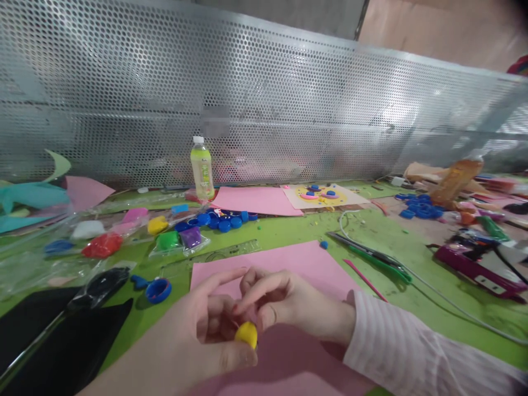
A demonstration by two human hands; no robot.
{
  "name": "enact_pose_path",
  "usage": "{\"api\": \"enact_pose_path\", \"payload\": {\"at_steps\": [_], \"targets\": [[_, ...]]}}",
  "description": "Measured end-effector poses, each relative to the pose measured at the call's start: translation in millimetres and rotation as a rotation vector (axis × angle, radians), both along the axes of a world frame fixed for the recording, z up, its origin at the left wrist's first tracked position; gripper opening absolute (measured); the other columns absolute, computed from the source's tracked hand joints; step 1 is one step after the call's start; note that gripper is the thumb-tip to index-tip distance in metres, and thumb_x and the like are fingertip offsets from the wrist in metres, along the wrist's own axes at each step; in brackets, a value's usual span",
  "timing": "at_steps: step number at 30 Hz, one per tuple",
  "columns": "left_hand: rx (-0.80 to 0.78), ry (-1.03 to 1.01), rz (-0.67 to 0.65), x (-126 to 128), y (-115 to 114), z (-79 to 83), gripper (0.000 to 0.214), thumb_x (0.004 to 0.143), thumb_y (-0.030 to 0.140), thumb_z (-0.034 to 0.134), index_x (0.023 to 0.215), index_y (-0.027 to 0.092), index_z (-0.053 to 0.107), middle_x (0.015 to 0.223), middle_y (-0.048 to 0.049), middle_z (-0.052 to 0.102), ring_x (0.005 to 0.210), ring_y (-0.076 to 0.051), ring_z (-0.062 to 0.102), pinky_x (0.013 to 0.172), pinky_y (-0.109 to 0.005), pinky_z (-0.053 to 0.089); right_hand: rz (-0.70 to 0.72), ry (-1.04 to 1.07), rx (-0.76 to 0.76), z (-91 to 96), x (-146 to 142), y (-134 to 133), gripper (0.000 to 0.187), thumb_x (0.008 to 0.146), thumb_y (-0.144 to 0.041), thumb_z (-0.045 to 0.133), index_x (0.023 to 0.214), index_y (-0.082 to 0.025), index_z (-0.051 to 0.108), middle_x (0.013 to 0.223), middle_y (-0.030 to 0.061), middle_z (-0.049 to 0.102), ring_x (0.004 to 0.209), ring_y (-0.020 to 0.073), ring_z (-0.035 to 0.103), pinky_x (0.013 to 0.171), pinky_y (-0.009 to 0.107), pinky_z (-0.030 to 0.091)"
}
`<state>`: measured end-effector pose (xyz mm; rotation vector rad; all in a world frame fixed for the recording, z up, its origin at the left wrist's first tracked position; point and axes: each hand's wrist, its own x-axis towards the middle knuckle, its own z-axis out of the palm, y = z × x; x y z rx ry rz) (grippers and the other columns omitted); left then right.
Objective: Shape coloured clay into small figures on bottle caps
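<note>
My left hand [206, 335] is closed, with a small yellow ball of modelling clay [246, 334] between its thumb and curled fingers. Just above the ball, my right hand [276, 300] pinches thumb and forefinger together; what lies between them is hidden. Both hands are over a pink sheet of paper [301, 264]. A small blue ball of clay [324, 244] rests on the sheet's far right corner. Left of my left hand lies a blue ring-shaped container [158, 290]. A pink stick [365, 279] lies beyond my right wrist.
Bagged clay lumps, among them red [102, 245], green [168, 240] and purple [191, 237], lie left. A green-handled cutter [383, 263] and white cable [445, 305] are right. A drink bottle [202, 170] stands before a perforated metal panel [264, 99]; a decorated sheet [358, 201] lies nearby.
</note>
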<state>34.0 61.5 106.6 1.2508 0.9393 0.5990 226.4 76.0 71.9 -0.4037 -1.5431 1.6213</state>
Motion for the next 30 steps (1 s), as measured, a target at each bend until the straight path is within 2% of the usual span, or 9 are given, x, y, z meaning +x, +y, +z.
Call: {"api": "enact_pose_path", "payload": {"at_steps": [2, 6, 10, 13, 16, 18, 22, 25, 30], "targets": [[0.014, -0.002, 0.049, 0, 1, 2.0, 0.087, 0.06, 0.019, 0.081, 0.134, 0.024, 0.036, 0.077, 0.0062, 0.07, 0.07, -0.014, 0.066, 0.067, -0.027, 0.053, -0.096, -0.051, 0.058, 3.3, 4, -3, 0.03, 0.081, -0.053, 0.07, 0.102, -0.032, 0.076, 0.082, -0.0014, 0.05, 0.074, 0.0104, 0.046, 0.075, 0.028, 0.041], [0.09, -0.004, 0.222, 4, 1, 8.0, 0.075, 0.058, 0.022, 0.08, 0.124, 0.019, 0.044, 0.07, 0.0081, 0.064, 0.067, -0.013, 0.063, 0.066, -0.026, 0.052, -0.292, -0.222, 0.125, 8.6, 10, -10, 0.042, 0.094, -0.059, 0.047, 0.108, -0.031, 0.075, 0.088, 0.0008, 0.045, 0.081, 0.0128, 0.046, 0.079, 0.031, 0.038], [0.102, 0.034, 0.286, 6, 2, 9.8, 0.075, 0.057, 0.028, 0.079, 0.123, 0.018, 0.044, 0.073, 0.006, 0.062, 0.067, -0.016, 0.064, 0.06, -0.029, 0.052, -0.307, -0.377, 0.18, 13.4, 7, -20, 0.047, 0.098, -0.056, 0.039, 0.109, -0.027, 0.074, 0.09, 0.0011, 0.042, 0.077, 0.0122, 0.043, 0.077, 0.031, 0.038], [0.108, 0.052, 0.275, 2, 5, 3.7, 0.074, 0.058, 0.027, 0.08, 0.123, 0.017, 0.045, 0.074, 0.0052, 0.063, 0.074, -0.017, 0.065, 0.067, -0.03, 0.053, -0.337, -0.436, 0.271, 14.2, 6, -25, 0.044, 0.101, -0.049, 0.037, 0.116, -0.026, 0.071, 0.093, 0.0028, 0.043, 0.083, 0.0139, 0.046, 0.079, 0.031, 0.04], [0.109, 0.022, 0.247, -3, 10, -4.9, 0.074, 0.06, 0.027, 0.082, 0.124, 0.018, 0.045, 0.077, 0.005, 0.065, 0.074, -0.016, 0.066, 0.071, -0.03, 0.052, -0.369, -0.451, 0.418, 12.2, 7, -26, 0.039, 0.101, -0.041, 0.039, 0.124, -0.025, 0.066, 0.095, 0.0046, 0.044, 0.085, 0.015, 0.048, 0.08, 0.031, 0.044], [0.123, -0.001, 0.194, -5, 12, -8.8, 0.075, 0.061, 0.032, 0.084, 0.124, 0.02, 0.045, 0.079, 0.0037, 0.067, 0.074, -0.016, 0.066, 0.069, -0.029, 0.052, -0.36, -0.469, 0.484, 10.4, 9, -24, 0.041, 0.098, -0.041, 0.048, 0.134, -0.023, 0.058, 0.1, 0.0067, 0.049, 0.089, 0.016, 0.051, 0.083, 0.032, 0.047], [0.146, -0.005, 0.139, -8, 13, -12.4, 0.067, 0.064, 0.032, 0.081, 0.122, 0.021, 0.047, 0.079, 0.0038, 0.067, 0.075, -0.016, 0.065, 0.072, -0.03, 0.051, -0.375, -0.497, 0.559, 8.1, 7, -18, 0.076, 0.073, -0.041, 0.081, 0.139, -0.02, 0.051, 0.121, 0.0113, 0.052, 0.112, 0.0202, 0.053, 0.097, 0.032, 0.047], [0.122, 0.013, 0.159, -7, 14, -18.1, 0.073, 0.059, 0.026, 0.078, 0.123, 0.019, 0.044, 0.087, -0.0009, 0.069, 0.078, -0.02, 0.068, 0.074, -0.034, 0.051, -0.382, -0.522, 0.602, 5.8, -3, -16, 0.068, 0.07, -0.032, 0.084, 0.132, -0.02, 0.057, 0.119, 0.0107, 0.057, 0.111, 0.0194, 0.056, 0.098, 0.029, 0.048], [0.125, -0.026, 0.148, -6, 17, -24.5, 0.086, 0.058, 0.035, 0.079, 0.13, 0.016, 0.035, 0.091, -0.0051, 0.067, 0.078, -0.025, 0.068, 0.069, -0.036, 0.05, -0.413, -0.497, 0.737, 6.4, -18, -12, 0.042, 0.075, -0.036, 0.08, 0.11, -0.014, 0.071, 0.103, 0.0115, 0.063, 0.097, 0.0191, 0.063, 0.087, 0.028, 0.054]]}}
